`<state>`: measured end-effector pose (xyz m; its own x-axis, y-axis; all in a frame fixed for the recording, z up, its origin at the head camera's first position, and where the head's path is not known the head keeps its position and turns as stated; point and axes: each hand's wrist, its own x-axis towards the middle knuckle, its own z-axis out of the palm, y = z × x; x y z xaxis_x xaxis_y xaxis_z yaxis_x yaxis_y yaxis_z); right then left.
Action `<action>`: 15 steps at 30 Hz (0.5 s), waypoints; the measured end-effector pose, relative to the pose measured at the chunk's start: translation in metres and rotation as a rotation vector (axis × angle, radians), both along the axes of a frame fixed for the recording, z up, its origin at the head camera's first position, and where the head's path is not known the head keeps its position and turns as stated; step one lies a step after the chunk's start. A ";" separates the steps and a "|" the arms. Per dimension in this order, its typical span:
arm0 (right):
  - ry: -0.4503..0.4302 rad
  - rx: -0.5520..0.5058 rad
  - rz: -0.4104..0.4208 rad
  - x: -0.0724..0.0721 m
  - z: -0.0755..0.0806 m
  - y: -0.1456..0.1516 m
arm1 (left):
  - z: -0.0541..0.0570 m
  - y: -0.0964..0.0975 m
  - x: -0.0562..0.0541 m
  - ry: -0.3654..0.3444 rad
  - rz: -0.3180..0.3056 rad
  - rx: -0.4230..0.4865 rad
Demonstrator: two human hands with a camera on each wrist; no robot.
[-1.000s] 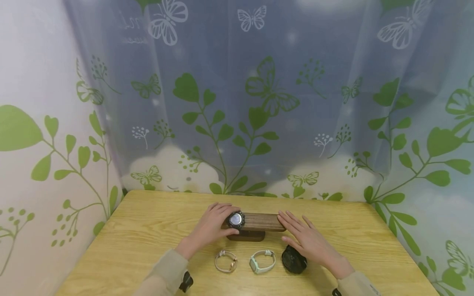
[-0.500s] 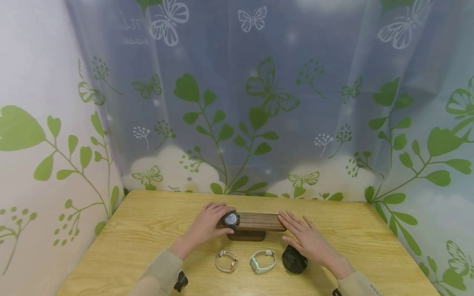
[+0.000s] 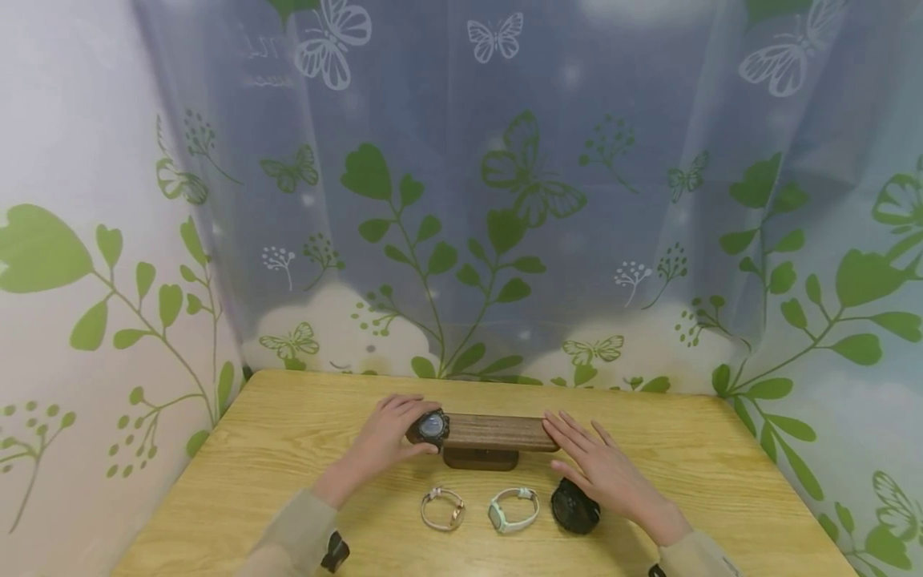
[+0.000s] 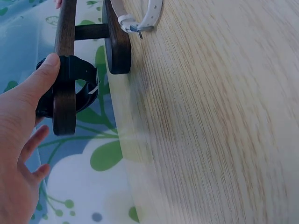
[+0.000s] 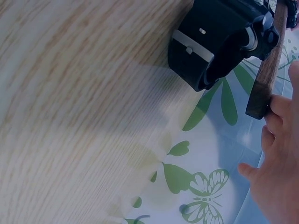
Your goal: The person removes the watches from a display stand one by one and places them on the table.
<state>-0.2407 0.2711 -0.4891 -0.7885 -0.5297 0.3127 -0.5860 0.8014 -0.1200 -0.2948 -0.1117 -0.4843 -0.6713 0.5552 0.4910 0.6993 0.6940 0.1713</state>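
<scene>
Black watch (image 3: 431, 426) at left end of wooden stand bar (image 3: 497, 432), gripped by left hand (image 3: 385, 437); right hand (image 3: 598, 469) flat, fingertips touching bar's right end.

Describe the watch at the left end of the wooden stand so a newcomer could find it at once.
On the table, find the dark wooden stand, a bar across the middle. At its left end the left hand grips a black watch looped round the bar. Three other watches lie flat in front: a rose-gold watch, a mint watch and a black one; only this one is on the stand.
</scene>
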 end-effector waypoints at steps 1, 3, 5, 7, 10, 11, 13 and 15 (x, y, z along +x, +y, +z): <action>-0.003 -0.001 0.000 0.000 0.000 0.000 | 0.000 -0.002 0.000 0.002 0.002 0.000; -0.005 -0.003 0.002 0.000 0.001 0.000 | 0.000 -0.006 0.000 0.007 0.007 0.001; -0.001 -0.003 0.002 0.000 0.001 0.000 | 0.000 -0.010 0.000 0.019 0.011 0.004; 0.009 -0.002 0.005 0.000 0.001 0.000 | 0.000 -0.014 0.001 0.015 0.018 0.009; 0.026 0.003 0.006 -0.001 0.000 0.000 | 0.000 -0.020 0.002 0.005 0.029 0.014; 0.029 0.001 0.007 -0.001 -0.001 0.000 | 0.000 -0.022 0.002 -0.003 0.035 0.014; 0.034 -0.001 0.008 -0.001 -0.002 0.000 | -0.001 -0.027 0.002 -0.007 0.045 0.018; 0.034 -0.002 0.008 -0.001 -0.002 0.000 | -0.001 -0.031 0.003 -0.014 0.056 0.023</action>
